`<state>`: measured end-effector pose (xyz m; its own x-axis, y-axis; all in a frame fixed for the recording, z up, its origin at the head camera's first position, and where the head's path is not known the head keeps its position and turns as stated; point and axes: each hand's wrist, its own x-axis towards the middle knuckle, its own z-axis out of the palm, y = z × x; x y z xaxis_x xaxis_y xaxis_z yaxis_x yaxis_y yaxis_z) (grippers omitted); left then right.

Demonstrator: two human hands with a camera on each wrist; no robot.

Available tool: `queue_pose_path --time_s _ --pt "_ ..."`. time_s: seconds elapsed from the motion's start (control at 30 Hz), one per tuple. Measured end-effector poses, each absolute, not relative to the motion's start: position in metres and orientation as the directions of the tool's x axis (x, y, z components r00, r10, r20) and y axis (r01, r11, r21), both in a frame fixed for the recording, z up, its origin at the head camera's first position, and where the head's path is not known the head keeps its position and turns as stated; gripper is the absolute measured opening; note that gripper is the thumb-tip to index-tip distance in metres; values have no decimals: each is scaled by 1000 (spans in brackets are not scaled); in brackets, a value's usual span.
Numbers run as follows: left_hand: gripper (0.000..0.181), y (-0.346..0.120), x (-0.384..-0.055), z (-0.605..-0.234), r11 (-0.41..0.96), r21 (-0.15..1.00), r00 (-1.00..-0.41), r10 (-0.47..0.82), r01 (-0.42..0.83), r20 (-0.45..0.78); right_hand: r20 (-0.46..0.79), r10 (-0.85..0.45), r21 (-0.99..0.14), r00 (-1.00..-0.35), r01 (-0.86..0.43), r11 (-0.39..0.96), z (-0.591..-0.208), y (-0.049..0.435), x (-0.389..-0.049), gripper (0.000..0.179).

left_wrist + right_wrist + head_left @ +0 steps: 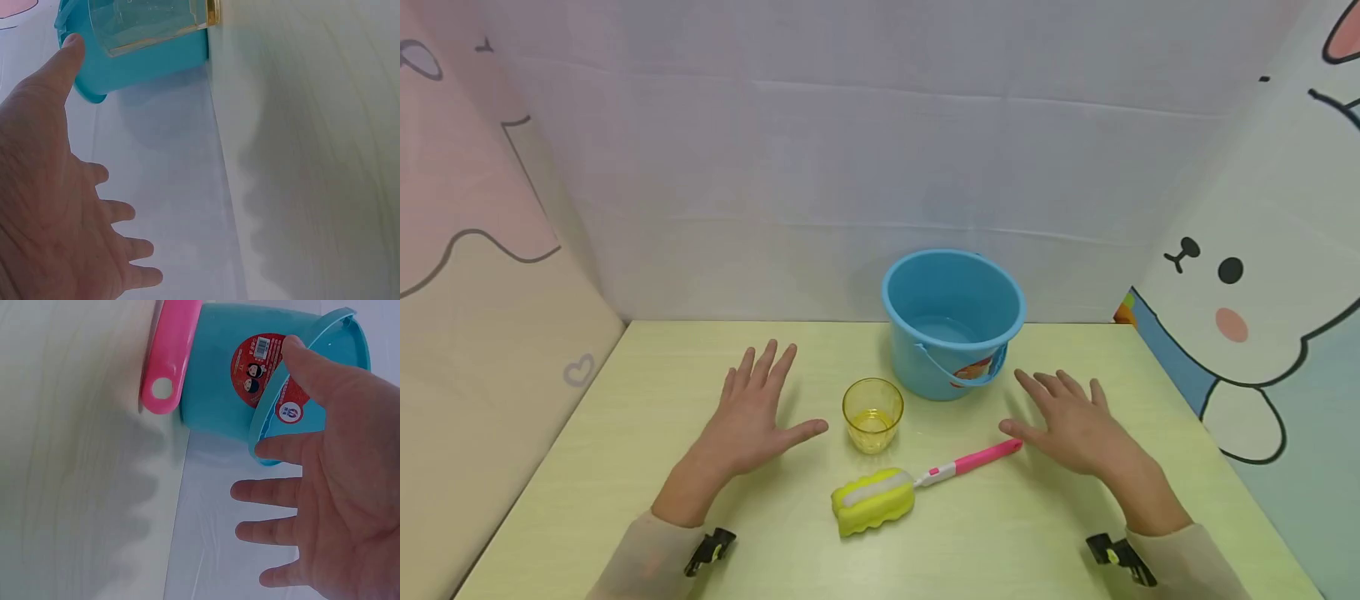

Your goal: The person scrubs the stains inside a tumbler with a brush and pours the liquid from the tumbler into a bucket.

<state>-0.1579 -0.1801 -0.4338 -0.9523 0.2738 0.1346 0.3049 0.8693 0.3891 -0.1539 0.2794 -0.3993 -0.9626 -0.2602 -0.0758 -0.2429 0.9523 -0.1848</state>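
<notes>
My left hand (747, 425) hovers over the left part of the table, fingers spread and holding nothing. Its thumb points toward a clear yellow cup (872, 417) that stands upright. On the right, my right hand (1071, 425) is also spread and holds nothing, its thumb close above the pink handle end of a sponge bottle brush (977, 458). The brush lies on the table with its yellow-green sponge head (874, 502) to the left. Behind the cup stands a light blue bucket (953, 367), its handle hanging down in front over a red sticker (253, 370).
The pale wooden table (775, 558) ends at the back against a white cloth (850, 167). Cloth panels with cartoon drawings stand along the left and right sides. A small black device (710, 550) is strapped at the left wrist, another (1122, 560) at the right.
</notes>
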Motion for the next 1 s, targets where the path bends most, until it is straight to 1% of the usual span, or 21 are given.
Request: queue_pose_path --time_s 0.2,0.3,0.47,0.73,1.0 --pt "123 -173 -157 -433 844 430 -947 299 321 121 -80 -304 -202 -949 -283 938 -397 273 -151 102" --pt "125 -168 -157 -433 833 443 -943 311 331 121 -64 -346 -201 -936 -327 923 -398 271 -149 98" --pt "128 -159 -156 -436 814 460 -934 334 355 129 -41 -436 -195 -899 -421 886 -399 266 -148 90" --pt "130 -140 -156 -439 761 514 -914 380 395 141 -70 -512 -206 -856 -490 847 -403 252 -148 82" --pt "130 -124 -159 -441 707 599 -913 393 377 110 -59 -606 -212 -794 -583 784 -409 236 -147 74"
